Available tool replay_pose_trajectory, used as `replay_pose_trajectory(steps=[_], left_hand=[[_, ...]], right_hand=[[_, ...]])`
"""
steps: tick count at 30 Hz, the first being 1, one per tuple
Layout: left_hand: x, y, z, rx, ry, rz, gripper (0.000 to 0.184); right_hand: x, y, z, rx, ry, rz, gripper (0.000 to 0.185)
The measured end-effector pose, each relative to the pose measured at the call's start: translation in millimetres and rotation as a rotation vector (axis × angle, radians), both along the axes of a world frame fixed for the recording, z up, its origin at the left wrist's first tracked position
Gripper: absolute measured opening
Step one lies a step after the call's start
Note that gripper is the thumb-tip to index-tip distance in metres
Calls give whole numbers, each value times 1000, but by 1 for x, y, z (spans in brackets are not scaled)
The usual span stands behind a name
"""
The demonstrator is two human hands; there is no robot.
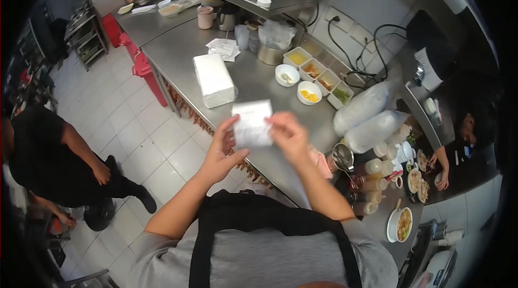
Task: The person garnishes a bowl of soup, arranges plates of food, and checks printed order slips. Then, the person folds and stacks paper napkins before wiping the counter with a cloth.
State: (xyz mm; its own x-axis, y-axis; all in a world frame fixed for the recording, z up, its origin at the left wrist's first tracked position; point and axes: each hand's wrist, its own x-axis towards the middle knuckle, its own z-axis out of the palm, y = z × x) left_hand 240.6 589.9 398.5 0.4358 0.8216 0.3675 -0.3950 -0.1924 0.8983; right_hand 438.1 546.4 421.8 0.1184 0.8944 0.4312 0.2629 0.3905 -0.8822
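Head view, tubs [319, 75] of yellow, orange and green food [341, 95] at two o'clock from the paper [252, 126], bowl [307, 103] of yellow bits [309, 95] beside them, paper between left hand [220, 145], half open, fingertips at its nine o'clock edge, and right hand [291, 136], pinching at three.

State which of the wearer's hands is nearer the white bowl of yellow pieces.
Right. The right hand is just below the bowl in the picture; the left hand is farther off, across the paper.
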Motion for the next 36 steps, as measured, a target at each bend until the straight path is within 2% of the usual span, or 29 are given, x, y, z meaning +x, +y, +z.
replay_pose_trajectory(steps=[2, 5, 7, 9, 10, 11, 13, 14, 15, 16, 17, 19, 20, 21, 22, 24, 25, 27, 29, 30, 31, 33, 34, 35, 36], left_hand=[[-1, 27, -29, -13, 227, -59, 44], [-2, 104, -25, 295, 618, 183, 28], [11, 187, -12, 467, 595, 359, 22], [34, 274, 9, 349, 722, 435, 27], [48, 314, 11, 387, 617, 470, 30], [62, 351, 8, 428, 507, 491, 34], [87, 426, -10, 452, 600, 574, 39], [99, 454, -15, 336, 647, 495, 42], [108, 495, -36, 451, 671, 509, 42], [114, 495, -24, 327, 750, 436, 42], [120, 532, -56, 239, 532, 274, 45], [126, 591, -107, 366, 662, 196, 49], [121, 591, -113, 733, 1012, 220, 42], [124, 596, -121, 238, 1161, 42, 39], [122, 606, -136, 292, 1224, 12, 34], [121, 637, -151, 761, 1329, -177, 46], [114, 625, -136, 842, 1408, -116, 51], [97, 552, -56, 803, 1475, 104, 60], [76, 512, 4, 766, 1369, 258, 70], [64, 506, 18, 739, 1300, 325, 73], [48, 512, 21, 811, 1170, 361, 70], [12, 527, 13, 950, 903, 422, 65], [-6, 524, 9, 921, 836, 425, 63], [-25, 520, 5, 893, 768, 427, 60], [-43, 513, 2, 864, 699, 429, 57]], right_hand=[[-19, -6, -54, -133, 176, 66, 33], [-16, -13, -96, -259, 124, -13, 36], [0, -14, -125, -245, -144, -151, 36], [12, -8, -149, -188, -338, -286, 35], [14, -6, -160, -140, -397, -354, 34], [15, -1, -165, -93, -455, -434, 33], [12, 3, -162, -152, -624, -448, 31], [11, 1, -160, -197, -700, -486, 30], [8, 0, -162, -183, -703, -530, 29], [8, -1, -165, -173, -712, -573, 29], [7, -2, -164, -162, -731, -604, 28], [0, -4, -157, -231, -726, -651, 29], [-1, -4, -158, -240, -737, -672, 30], [0, -2, -156, -241, -756, -674, 31], [-1, -2, -155, -249, -789, -674, 33], [0, 0, -154, -230, -823, -683, 32], [-2, 0, -154, -234, -832, -680, 33], [-4, 0, -153, -243, -863, -676, 33], [-6, 2, -148, -255, -871, -680, 33], [-4, 6, -145, -284, -864, -685, 29], [-4, 9, -139, -314, -853, -690, 25], [19, 19, -107, -621, -681, -450, 19], [33, 25, -80, -772, -583, -328, 16], [32, 26, -24, -345, -639, -471, 11], [45, 26, 22, -124, -653, -496, 10]])
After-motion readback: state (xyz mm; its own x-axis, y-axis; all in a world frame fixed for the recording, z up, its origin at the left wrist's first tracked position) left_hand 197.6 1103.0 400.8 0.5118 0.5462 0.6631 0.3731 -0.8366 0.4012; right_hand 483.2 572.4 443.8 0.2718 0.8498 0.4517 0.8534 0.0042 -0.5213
